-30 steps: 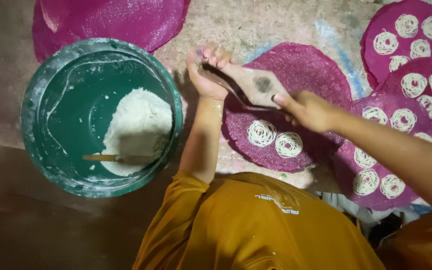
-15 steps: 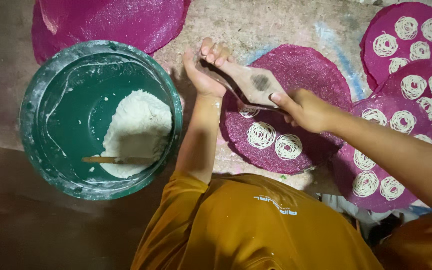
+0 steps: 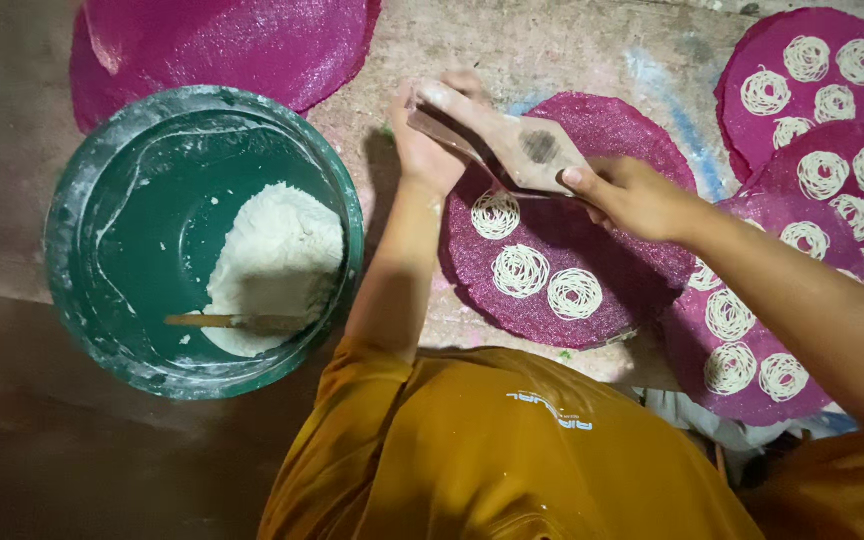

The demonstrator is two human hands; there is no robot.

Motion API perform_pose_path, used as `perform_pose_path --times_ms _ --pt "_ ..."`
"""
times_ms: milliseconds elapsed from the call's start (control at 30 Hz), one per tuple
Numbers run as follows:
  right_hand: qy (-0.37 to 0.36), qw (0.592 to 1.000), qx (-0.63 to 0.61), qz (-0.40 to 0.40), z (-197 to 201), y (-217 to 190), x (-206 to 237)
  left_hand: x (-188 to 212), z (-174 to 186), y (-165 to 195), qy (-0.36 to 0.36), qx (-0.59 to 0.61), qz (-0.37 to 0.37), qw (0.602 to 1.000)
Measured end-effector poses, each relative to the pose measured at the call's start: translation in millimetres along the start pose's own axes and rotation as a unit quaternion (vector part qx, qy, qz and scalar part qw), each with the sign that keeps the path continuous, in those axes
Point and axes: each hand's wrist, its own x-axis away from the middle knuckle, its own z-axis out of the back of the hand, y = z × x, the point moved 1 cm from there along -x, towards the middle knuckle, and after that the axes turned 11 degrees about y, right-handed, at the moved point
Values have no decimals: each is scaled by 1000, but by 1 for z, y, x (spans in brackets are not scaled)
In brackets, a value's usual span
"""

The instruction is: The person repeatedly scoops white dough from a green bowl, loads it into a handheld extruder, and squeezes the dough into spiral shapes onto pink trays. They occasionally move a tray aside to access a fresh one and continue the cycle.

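Both hands grip a flat wooden noodle press (image 3: 522,150), dusty with flour: left hand (image 3: 427,150) wraps one end, right hand (image 3: 632,195) the other.

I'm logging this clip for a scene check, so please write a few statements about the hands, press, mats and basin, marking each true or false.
1. Both hands, left hand and right hand, hold the wooden diamond-shaped press. True.
2. The round magenta woven mat under the press carries three white noodle coils. True.
3. The green round basin is empty. False: it holds white dough and a wooden stick.
4. The person wears a blue shirt. False: the shirt is mustard yellow.
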Motion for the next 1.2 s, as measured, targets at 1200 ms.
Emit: perform_pose_path --times_ms 1200 --pt "129 933 -322 95 3 110 69 86 34 -44 -242 -833 -320 381"
